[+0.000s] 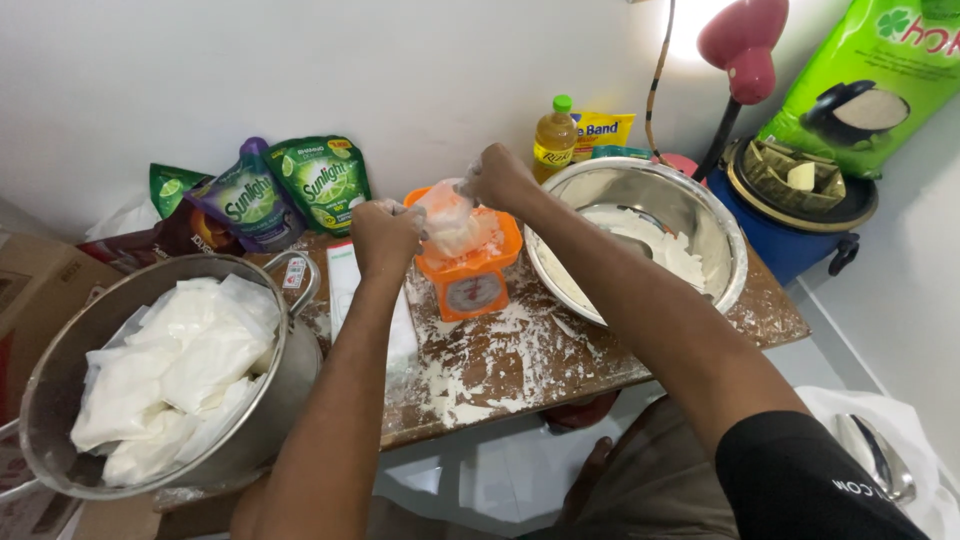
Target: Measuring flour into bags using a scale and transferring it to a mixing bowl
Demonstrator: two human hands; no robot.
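Both hands grip small clear bag w/ white powder, right above orange scale: left hand & right hand pinch its sides.

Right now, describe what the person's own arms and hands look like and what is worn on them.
Both forearms are bare, with no gloves, rings, watch or bands visible. The left hand and right hand are bare too. Only the right upper arm is covered: a short black sleeve with small white lettering near its hem. No left sleeve is in view.
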